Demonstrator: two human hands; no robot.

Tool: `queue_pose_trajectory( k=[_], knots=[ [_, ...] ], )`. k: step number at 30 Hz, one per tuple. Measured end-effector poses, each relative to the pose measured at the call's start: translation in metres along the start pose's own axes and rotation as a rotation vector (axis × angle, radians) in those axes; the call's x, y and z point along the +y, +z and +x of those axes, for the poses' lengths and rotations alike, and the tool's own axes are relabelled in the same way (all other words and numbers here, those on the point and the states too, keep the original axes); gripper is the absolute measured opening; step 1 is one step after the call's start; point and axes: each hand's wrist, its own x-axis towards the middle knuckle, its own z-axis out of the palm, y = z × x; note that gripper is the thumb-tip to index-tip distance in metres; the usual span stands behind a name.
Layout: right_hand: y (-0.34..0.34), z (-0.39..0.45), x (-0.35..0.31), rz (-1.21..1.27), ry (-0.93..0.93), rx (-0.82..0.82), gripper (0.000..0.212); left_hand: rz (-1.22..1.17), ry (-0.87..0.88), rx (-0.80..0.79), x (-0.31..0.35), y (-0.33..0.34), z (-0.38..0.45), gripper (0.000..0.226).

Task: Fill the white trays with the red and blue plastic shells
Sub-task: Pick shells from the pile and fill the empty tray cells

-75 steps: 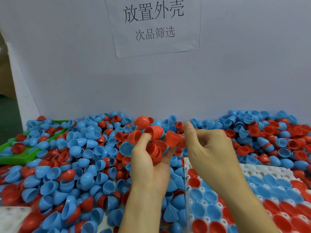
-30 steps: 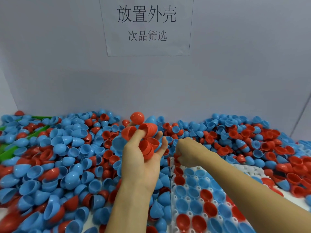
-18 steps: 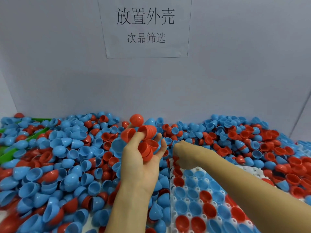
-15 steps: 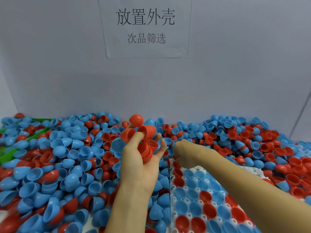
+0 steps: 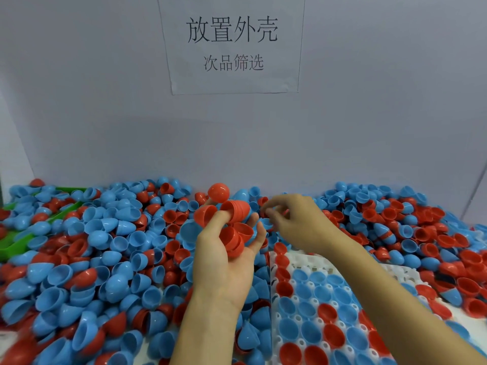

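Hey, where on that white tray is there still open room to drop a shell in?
Empty sockets show on the white tray along its far edge, just under the right hand, and on its right side by the forearm. The near middle is packed with shells. The loose shell pile crowds its left edge.
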Motion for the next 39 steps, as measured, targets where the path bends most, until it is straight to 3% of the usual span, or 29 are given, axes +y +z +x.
queue_pose_trajectory(
  k=[3, 7, 10, 13, 19, 30, 37, 39],
  knots=[
    [-0.006, -0.022, -0.024, 0.295, -0.059, 0.131, 0.023, 0.076, -0.015, -0.029, -0.001, -0.001, 0.001, 0.011],
    [-0.007, -0.045, -0.041, 0.441, -0.092, 0.263, 0.020, 0.221, 0.005, -0.118, -0.004, 0.000, -0.001, 0.042],
    [-0.006, -0.052, -0.034, 0.427, -0.010, 0.337, 0.021, 0.255, -0.023, -0.188, -0.005, 0.000, -0.003, 0.041],
    [-0.010, -0.054, -0.023, 0.480, 0.086, 0.309, 0.023, 0.266, -0.079, -0.237, -0.007, -0.003, -0.005, 0.045],
    [-0.020, -0.056, -0.011, 0.560, 0.140, 0.368, 0.008, 0.325, -0.095, -0.378, -0.008, -0.001, -0.010, 0.045],
    [-0.019, -0.057, -0.012, 0.549, 0.140, 0.342, 0.010, 0.356, -0.099, -0.417, -0.005, -0.004, -0.009, 0.054],
    [-0.017, -0.056, -0.010, 0.572, 0.181, 0.469, 0.010, 0.367, -0.069, -0.406, -0.003, -0.002, -0.010, 0.031],
    [-0.015, -0.056, -0.012, 0.582, 0.175, 0.499, 0.010, 0.342, -0.069, -0.388, -0.005, -0.003, -0.009, 0.033]
  ],
)
